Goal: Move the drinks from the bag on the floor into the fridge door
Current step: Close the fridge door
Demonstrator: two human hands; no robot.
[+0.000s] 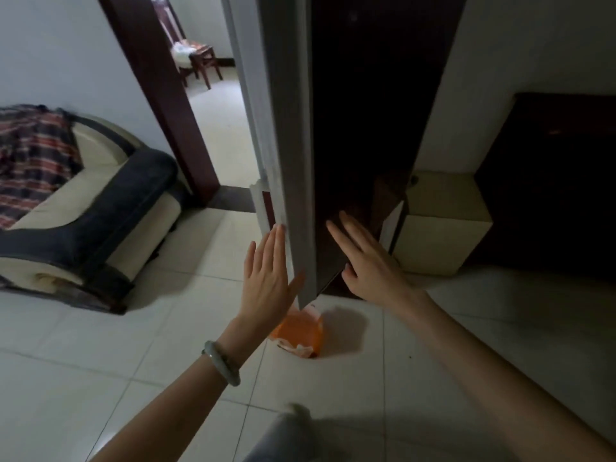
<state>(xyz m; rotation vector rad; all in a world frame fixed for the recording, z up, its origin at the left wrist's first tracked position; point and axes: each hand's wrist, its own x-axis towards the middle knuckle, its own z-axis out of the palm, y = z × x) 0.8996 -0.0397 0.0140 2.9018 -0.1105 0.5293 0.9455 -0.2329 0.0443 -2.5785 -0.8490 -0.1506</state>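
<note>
A: Which step is the person on?

B: The fridge door (293, 181) is being handled, by the look of it; it stands edge-on to the head camera, and both hands are at its lower end; whether it is being swung open or shut cannot be told from this one view.

A: And the hands themselves?

B: The left hand (266, 271) is flat, fingers straight and close together, its fingertips touching the door's pale edge; the right hand (363, 261) is spread, fingers fanned, lying against or just off the dark outer face; neither holds anything.

A: Where are the drinks?

B: None is in sight; the orange bag (300, 335) sits on the floor (100, 378) right under the door's bottom corner, partly hidden by the left wrist; its contents cannot be made out, and the door shelves face away from the camera.

A: So what does the next move call for?

B: Probably getting the door wide enough to reach its shelves; then a stoop to the bag, one hand free to lift out a drink; the bag lies close to the door's sweep, so the door could catch it.
</note>
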